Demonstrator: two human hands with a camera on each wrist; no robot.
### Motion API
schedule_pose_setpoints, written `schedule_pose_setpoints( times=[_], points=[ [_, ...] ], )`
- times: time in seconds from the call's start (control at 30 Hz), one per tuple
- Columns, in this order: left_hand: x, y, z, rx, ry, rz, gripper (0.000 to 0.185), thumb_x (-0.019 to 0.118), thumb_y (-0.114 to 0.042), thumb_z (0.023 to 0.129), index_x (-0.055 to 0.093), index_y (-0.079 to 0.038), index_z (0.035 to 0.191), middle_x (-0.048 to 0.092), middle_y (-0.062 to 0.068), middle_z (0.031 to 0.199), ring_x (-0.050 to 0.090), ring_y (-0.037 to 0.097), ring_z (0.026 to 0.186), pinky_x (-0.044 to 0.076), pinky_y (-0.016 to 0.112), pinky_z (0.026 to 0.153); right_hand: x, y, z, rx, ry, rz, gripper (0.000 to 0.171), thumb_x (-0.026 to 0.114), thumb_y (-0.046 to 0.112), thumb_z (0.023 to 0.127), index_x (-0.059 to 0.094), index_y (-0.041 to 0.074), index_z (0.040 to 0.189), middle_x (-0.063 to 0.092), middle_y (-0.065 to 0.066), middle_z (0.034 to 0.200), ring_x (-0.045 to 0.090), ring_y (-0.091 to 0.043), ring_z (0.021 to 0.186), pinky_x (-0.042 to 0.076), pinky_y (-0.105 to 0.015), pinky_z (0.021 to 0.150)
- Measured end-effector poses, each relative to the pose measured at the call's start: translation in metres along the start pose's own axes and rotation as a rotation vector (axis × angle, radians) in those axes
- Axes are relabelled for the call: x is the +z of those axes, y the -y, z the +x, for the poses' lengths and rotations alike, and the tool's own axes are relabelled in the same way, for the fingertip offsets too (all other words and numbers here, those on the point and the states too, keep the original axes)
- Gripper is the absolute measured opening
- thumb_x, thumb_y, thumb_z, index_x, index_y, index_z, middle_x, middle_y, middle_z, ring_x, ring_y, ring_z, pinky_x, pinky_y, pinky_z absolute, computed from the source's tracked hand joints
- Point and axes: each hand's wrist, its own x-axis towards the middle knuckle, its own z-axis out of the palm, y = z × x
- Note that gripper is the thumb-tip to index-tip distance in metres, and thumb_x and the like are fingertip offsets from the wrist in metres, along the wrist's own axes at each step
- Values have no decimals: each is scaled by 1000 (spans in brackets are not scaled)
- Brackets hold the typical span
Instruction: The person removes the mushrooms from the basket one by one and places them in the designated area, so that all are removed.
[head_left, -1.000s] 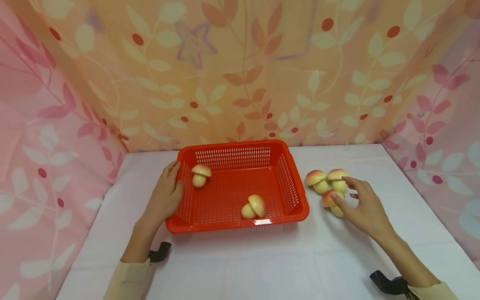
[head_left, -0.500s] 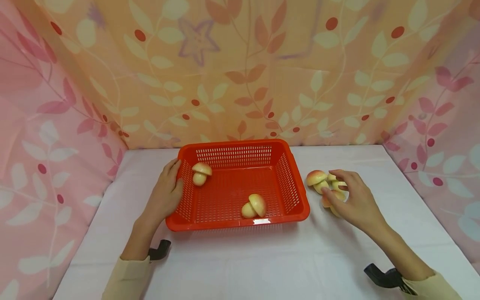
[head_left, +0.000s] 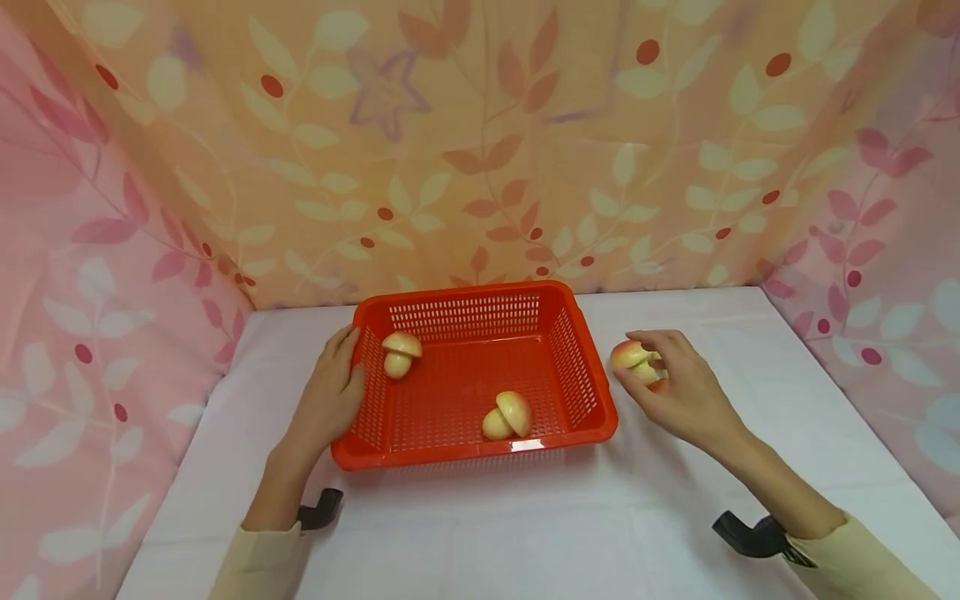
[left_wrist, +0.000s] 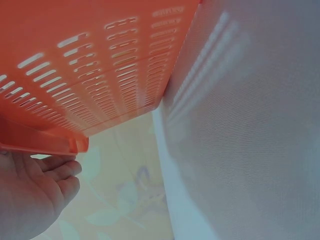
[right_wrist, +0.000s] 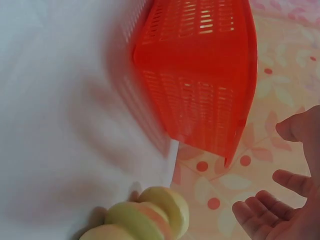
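Head view: the right hand [head_left: 678,392] hovers over a cluster of toy mushrooms [head_left: 633,360] on the table [head_left: 525,525], just right of the red basket [head_left: 592,392]. Its fingers are curved over the cluster, with one cap showing at its left edge and a second piece peeking between the fingers; whether the fingers have closed on a piece I cannot tell. The left hand [head_left: 326,400] rests its straight fingers against the basket's left wall. Two more mushrooms lie in the basket, one near the left wall [head_left: 400,353] and one by the front wall [head_left: 508,414]. That visible cap points up and to the left, with the stem running down to the right beneath the hand.

Left wrist view: the left hand [left_wrist: 30,195] lies under the basket rim [left_wrist: 45,142], fingers relaxed, gripping nothing.

Right wrist view: the right hand [right_wrist: 285,205] is spread wide, fingers apart, above the mushrooms [right_wrist: 145,220], which lie on their sides touching one another, long axes roughly along the table. Nothing is between the fingers here.

By my judgement these are light, stiff, smooth plastic pieces, likely to roll or slip on the rounded cap. Pinching across the cap's rim, or at the neck where the stem meets it, looks safest.
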Motion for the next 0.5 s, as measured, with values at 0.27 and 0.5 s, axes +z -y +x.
schedule_pose_setpoints(
  times=[0.27,0.5],
  points=[
    [1,0,-1,-5,2,3,61,41,-12,108,25,2,166,23,23,173,25,45,160,25,68,128,7,12,9,-42,26,16,51,79,22,93,63,10,140,63,-14,135,63,-34,122,61,-58,92],
    [0,2,0,-1,-2,-7,62,41,-12,108,25,2,166,23,22,173,25,45,160,25,68,127,12,28,21,-57,82,34,52,78,26,95,61,10,142,61,-14,137,66,-35,114,65,-54,85]
  ],
)
